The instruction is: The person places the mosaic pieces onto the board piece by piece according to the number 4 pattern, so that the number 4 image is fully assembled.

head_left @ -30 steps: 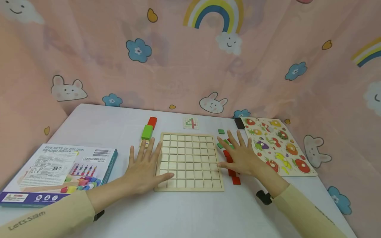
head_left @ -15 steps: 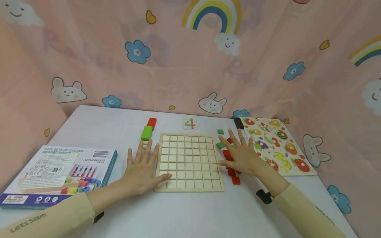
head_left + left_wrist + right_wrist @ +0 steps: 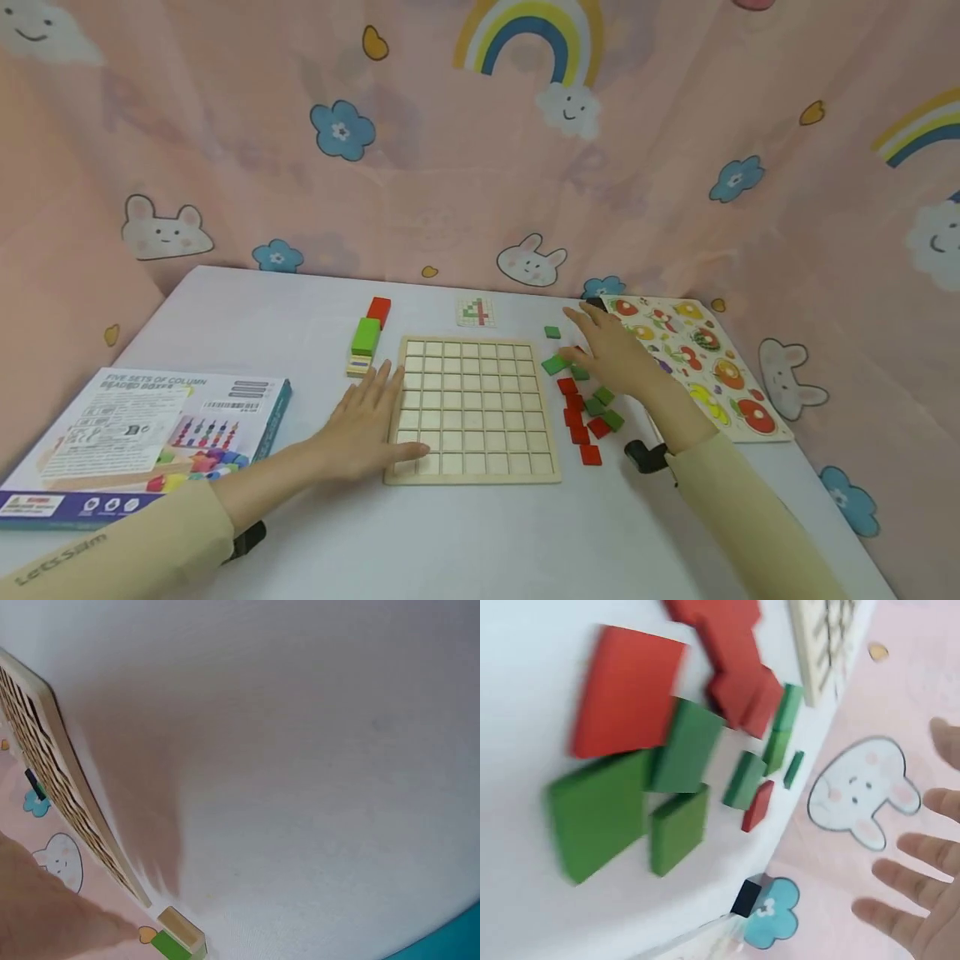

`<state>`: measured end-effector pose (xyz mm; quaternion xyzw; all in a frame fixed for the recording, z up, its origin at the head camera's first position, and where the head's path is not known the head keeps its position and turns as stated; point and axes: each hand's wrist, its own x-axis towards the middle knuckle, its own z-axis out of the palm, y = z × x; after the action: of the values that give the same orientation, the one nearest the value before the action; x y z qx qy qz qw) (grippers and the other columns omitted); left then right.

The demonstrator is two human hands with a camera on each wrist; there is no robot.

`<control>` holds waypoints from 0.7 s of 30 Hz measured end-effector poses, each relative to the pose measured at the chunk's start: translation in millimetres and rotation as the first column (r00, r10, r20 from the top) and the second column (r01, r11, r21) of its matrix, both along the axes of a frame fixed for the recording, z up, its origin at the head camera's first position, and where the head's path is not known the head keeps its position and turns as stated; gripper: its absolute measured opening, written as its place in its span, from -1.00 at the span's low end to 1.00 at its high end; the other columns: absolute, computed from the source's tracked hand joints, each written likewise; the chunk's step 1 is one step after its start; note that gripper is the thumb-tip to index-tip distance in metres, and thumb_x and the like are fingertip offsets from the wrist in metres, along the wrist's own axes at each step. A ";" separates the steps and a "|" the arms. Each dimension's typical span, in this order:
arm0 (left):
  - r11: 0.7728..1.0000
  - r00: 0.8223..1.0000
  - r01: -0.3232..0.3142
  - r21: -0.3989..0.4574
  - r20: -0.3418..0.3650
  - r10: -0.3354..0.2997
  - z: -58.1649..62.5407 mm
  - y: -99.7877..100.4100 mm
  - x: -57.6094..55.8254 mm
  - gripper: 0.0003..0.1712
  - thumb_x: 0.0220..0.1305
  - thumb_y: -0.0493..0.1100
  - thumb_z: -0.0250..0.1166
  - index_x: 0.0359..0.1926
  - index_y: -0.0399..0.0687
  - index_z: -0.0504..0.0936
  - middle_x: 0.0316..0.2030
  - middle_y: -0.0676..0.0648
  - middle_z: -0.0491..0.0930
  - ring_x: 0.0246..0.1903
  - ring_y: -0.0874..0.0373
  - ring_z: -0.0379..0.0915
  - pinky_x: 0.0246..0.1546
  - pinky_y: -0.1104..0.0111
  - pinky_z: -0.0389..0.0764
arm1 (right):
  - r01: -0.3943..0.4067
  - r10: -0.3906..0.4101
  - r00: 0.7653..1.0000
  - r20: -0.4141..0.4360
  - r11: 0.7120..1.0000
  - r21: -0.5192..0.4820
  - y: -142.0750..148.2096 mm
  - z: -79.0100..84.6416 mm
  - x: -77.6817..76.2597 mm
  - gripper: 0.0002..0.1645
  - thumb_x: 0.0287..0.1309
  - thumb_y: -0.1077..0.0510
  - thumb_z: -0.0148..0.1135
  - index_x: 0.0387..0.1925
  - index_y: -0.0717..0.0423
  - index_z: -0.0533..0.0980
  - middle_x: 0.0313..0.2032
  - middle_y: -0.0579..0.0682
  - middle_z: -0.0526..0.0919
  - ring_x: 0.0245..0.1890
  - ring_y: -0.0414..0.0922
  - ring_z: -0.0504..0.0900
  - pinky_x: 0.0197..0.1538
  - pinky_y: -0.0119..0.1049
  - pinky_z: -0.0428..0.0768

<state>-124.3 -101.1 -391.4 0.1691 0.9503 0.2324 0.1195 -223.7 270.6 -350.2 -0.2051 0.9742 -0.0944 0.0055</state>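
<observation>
A square wooden grid board (image 3: 476, 408) lies mid-table. Over its left edge is my left hand (image 3: 365, 429), fingers straight, thumb reaching above the lower left cells; contact with the board cannot be made out. Right of the board lie loose red tiles (image 3: 580, 435) and green tiles (image 3: 595, 407). My right hand (image 3: 611, 354) is above the far end of these tiles, fingers loosely bent. The right wrist view shows that hand (image 3: 937, 877) with fingers apart and nothing held, raised off the tiles. It hides part of the far tiles in the head view.
A small pattern card (image 3: 476, 312) lies behind the board. Left of it stand a red block (image 3: 379, 311), a green block (image 3: 365, 336) and a striped wooden piece (image 3: 358, 365). A boxed toy (image 3: 150, 442) lies at left, a fruit puzzle board (image 3: 708, 367) at right.
My right hand has moved away from me toward the far tiles, its fingers less spread, uncovering more red and green tiles. My left hand's fingers have drawn closer together at the board's left edge.
</observation>
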 end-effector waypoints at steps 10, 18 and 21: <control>0.990 0.973 0.098 0.106 0.198 -0.117 3.8 -6.1 -3.7 0.48 -0.10 0.15 0.57 0.53 -0.40 -0.23 0.55 -0.43 -0.33 0.54 -0.43 -0.39 0.48 -0.28 -0.09 | 0.129 -0.052 0.965 0.257 0.947 -0.294 0.1 -17.3 -54.9 -0.50 0.40 0.15 0.08 0.31 0.22 0.40 0.31 0.25 0.47 0.29 0.26 0.44 0.27 0.16 0.49; 0.988 0.969 0.118 0.099 0.207 -0.137 4.8 -7.0 -3.6 0.52 -0.29 -0.01 0.66 0.48 -0.54 -0.16 0.53 -0.49 -0.31 0.52 -0.45 -0.39 0.51 -0.22 -0.17 | 0.198 -0.103 0.943 0.317 0.938 -0.284 -1.8 -34.1 -71.7 -0.53 0.37 0.23 0.08 0.27 0.23 0.44 0.26 0.31 0.49 0.25 0.25 0.48 0.21 0.08 0.56; 0.987 0.972 0.132 0.095 0.183 -0.148 4.2 -6.9 -4.5 0.50 -0.31 -0.04 0.67 0.47 -0.54 -0.12 0.52 -0.49 -0.28 0.51 -0.48 -0.37 0.50 -0.24 -0.17 | 0.210 -0.123 0.944 0.305 0.939 -0.273 -0.4 -39.3 -75.6 -0.53 0.33 0.24 0.13 0.25 0.23 0.46 0.23 0.31 0.52 0.24 0.23 0.49 0.22 0.07 0.56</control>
<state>-128.8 -108.0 -387.2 0.2176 0.9100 0.2772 0.2186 -299.3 270.2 -389.6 -0.1037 0.9513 -0.2703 0.1055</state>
